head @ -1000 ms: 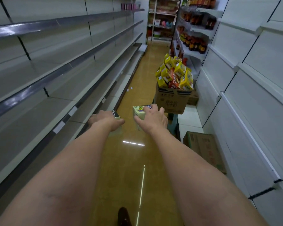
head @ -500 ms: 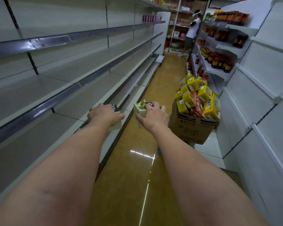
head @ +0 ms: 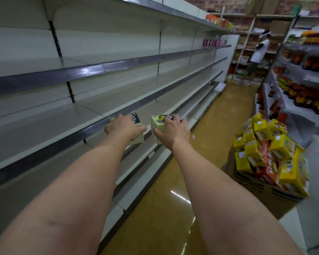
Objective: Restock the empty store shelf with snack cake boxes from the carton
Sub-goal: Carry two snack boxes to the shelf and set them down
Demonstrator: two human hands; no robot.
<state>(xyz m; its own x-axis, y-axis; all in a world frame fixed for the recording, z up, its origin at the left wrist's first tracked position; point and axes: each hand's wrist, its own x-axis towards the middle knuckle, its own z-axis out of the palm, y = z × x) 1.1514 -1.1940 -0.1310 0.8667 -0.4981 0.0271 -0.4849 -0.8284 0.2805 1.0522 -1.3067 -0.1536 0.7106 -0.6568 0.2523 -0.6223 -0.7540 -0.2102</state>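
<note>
A pale snack cake box is gripped by the left hand, a second box by the right hand, held side by side, slightly apart. The empty shelf lies ahead and leftward, the left hand nearer; the carton is well off right.

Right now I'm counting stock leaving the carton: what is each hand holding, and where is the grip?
Each holds one pale box from above: left hand on left box, right hand on right box.

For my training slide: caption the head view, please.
Each hand, left and right, carries a pale snack box toward the bare shelf.
</note>
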